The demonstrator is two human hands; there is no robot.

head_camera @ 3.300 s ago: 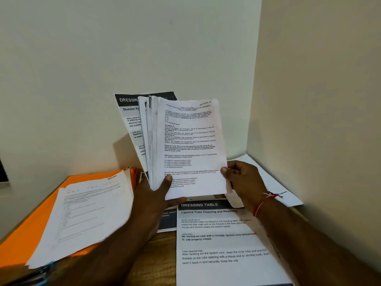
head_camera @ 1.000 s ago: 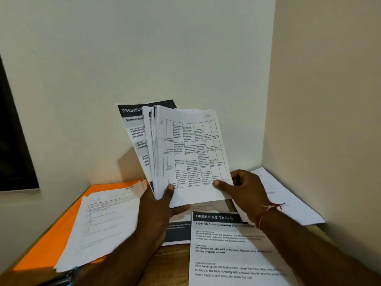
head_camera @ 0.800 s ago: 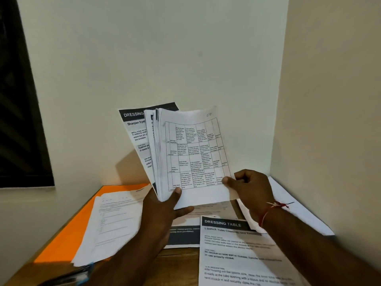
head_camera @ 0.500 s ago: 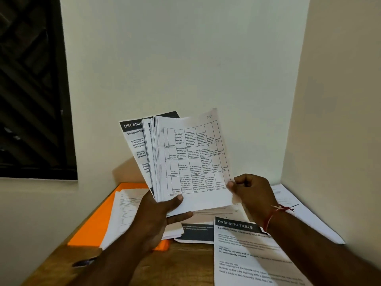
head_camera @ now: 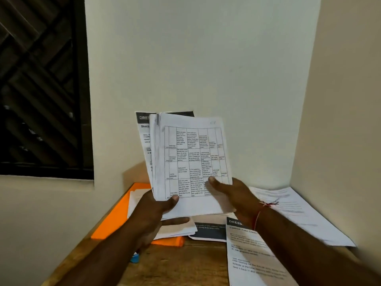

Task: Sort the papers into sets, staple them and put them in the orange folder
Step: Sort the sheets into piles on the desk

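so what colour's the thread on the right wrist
The wrist thread is red; head view shows it.

Papers (head_camera: 142, 200) on folder (head_camera: 115, 220), left

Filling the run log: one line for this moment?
phase: sorting | left hand: holds stack | right hand: pinches front sheet | folder: on table

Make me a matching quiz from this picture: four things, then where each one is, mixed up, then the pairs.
1 stack of papers
2 orange folder
3 red thread
4 window

A on the table, under loose sheets
B round the wrist of the right hand
C held up by the left hand and right hand
D in the wall at left

Pairs: 1-C, 2-A, 3-B, 4-D
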